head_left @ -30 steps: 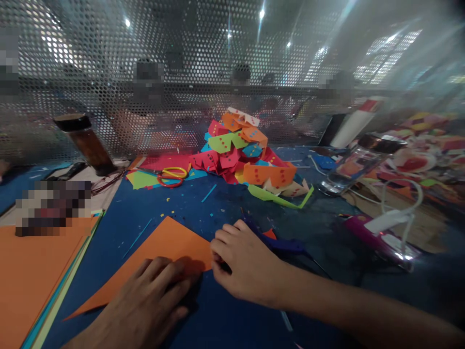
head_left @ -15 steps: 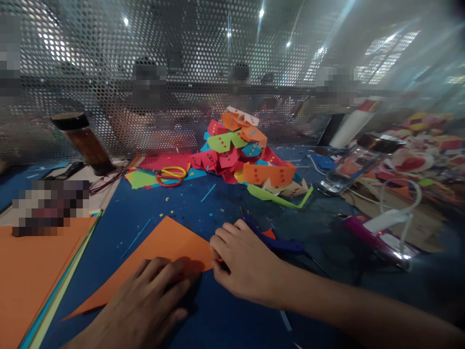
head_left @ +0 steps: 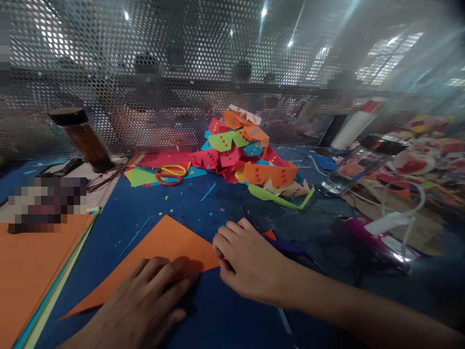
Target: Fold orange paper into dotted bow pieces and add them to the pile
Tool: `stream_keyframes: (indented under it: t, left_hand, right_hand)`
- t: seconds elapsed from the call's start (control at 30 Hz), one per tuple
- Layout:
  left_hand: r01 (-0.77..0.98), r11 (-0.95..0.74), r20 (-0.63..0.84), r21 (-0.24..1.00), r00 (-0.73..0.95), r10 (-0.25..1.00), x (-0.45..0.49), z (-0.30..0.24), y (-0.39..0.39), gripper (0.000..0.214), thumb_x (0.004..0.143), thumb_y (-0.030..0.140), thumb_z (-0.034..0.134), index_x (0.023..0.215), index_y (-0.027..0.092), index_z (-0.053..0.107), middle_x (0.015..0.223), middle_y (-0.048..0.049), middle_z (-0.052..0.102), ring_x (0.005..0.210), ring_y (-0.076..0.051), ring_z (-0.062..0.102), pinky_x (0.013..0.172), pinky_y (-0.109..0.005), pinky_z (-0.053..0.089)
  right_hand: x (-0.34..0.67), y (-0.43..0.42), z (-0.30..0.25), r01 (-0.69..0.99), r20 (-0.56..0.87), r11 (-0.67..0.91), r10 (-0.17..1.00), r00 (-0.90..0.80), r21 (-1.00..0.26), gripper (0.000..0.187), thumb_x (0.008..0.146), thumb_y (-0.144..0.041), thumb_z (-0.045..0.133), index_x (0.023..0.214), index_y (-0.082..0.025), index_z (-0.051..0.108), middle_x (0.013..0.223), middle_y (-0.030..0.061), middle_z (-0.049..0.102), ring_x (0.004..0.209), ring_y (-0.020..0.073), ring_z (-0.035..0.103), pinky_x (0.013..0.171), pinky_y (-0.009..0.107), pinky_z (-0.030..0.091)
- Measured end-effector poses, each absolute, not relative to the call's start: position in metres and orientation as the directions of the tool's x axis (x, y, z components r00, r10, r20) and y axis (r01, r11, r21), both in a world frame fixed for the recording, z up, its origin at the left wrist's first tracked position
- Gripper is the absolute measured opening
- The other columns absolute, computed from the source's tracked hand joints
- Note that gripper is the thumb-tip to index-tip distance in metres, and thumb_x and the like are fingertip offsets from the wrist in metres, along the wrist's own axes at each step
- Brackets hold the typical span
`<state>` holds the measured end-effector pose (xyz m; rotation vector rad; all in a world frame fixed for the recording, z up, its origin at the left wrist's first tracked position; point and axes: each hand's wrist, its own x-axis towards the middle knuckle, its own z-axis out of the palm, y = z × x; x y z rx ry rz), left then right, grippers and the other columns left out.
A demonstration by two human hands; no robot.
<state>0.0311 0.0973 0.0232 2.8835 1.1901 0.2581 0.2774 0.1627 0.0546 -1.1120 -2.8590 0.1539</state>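
A folded sheet of orange paper (head_left: 160, 249) lies on the blue table, its long edge towards me. My left hand (head_left: 145, 291) rests on the lower edge of the paper, fingers bent and apart, palm down. At the paper's right corner, my right hand (head_left: 241, 259) has its fingers closed on the corner; the fingertips are partly hidden. Behind my right hand lies a dark blue tool with a cord (head_left: 290, 246), partly covered by the hand, beside a small orange-red scrap (head_left: 269, 234).
Stacked coloured paper (head_left: 39, 271) lies left, below a jar (head_left: 85, 140). Scissors (head_left: 172, 174) and a heap of folded paper pieces (head_left: 227, 145) stand ahead. A clear bottle (head_left: 352, 167) and purple power strip (head_left: 378, 242) are right. A perforated metal screen (head_left: 196, 72) rises behind; people sit beyond.
My right hand has shifted slightly to the right along with the paper's right corner. My left hand stays nearly in place on the paper. The view has tilted very slightly.
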Motion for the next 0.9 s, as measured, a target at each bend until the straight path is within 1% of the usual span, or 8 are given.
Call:
stream_keyframes:
  t: [0.3, 0.4, 0.53, 0.73, 0.9]
  left_hand:
    - [0.693, -0.716, 0.167, 0.085, 0.698, 0.696, 0.030, 0.020, 0.098, 0.040, 0.095, 0.040, 0.061, 0.134, 0.030, 0.056, 0.121, 0.0001, 0.070, 0.097, -0.023, 0.064, 0.081, -0.036, 0.052]
    - [0.702, -0.706, 0.166, 0.097, 0.688, 0.707, 0.029, 0.020, 0.099, 0.042, 0.094, 0.040, 0.063, 0.135, 0.031, 0.056, 0.121, -0.0001, 0.070, 0.098, -0.024, 0.063, 0.082, -0.035, 0.052]
    - [0.697, -0.708, 0.171, 0.110, 0.689, 0.704, 0.029, 0.020, 0.097, 0.045, 0.094, 0.041, 0.062, 0.137, 0.030, 0.054, 0.124, -0.0015, 0.069, 0.098, -0.024, 0.064, 0.081, -0.036, 0.053]
    - [0.702, -0.703, 0.177, 0.116, 0.682, 0.710, 0.031, 0.021, 0.097, 0.044, 0.095, 0.041, 0.061, 0.137, 0.031, 0.054, 0.121, -0.0009, 0.070, 0.098, -0.024, 0.064, 0.081, -0.036, 0.053]
    - [0.705, -0.702, 0.156, 0.102, 0.686, 0.711, 0.032, 0.022, 0.099, 0.042, 0.095, 0.039, 0.062, 0.136, 0.030, 0.055, 0.124, -0.0016, 0.069, 0.100, -0.024, 0.063, 0.083, -0.036, 0.052]
  right_hand:
    - [0.281, 0.163, 0.058, 0.637, 0.006, 0.763, 0.642, -0.767, -0.111, 0.007, 0.081, -0.014, 0.052, 0.084, -0.019, 0.053, 0.091, 0.0040, 0.060, 0.086, 0.0211, 0.049, 0.078, 0.038, 0.030]
    - [0.283, 0.163, 0.058, 0.628, 0.007, 0.769, 0.634, -0.774, -0.119, 0.008, 0.080, -0.013, 0.053, 0.085, -0.020, 0.053, 0.091, 0.0039, 0.060, 0.086, 0.0211, 0.049, 0.078, 0.038, 0.031]
    - [0.287, 0.164, 0.058, 0.609, -0.003, 0.781, 0.615, -0.789, -0.142, 0.014, 0.080, -0.009, 0.053, 0.089, -0.020, 0.053, 0.095, 0.0040, 0.060, 0.090, 0.0220, 0.050, 0.080, 0.038, 0.032]
    - [0.292, 0.166, 0.061, 0.594, -0.047, 0.787, 0.595, -0.802, -0.168, 0.023, 0.079, -0.002, 0.049, 0.094, -0.019, 0.053, 0.100, 0.0047, 0.059, 0.093, 0.0219, 0.049, 0.087, 0.040, 0.032]
    - [0.289, 0.165, 0.062, 0.607, -0.042, 0.765, 0.614, -0.788, -0.216, 0.021, 0.082, -0.003, 0.050, 0.094, -0.019, 0.055, 0.100, 0.0038, 0.060, 0.094, 0.0217, 0.050, 0.087, 0.040, 0.033]
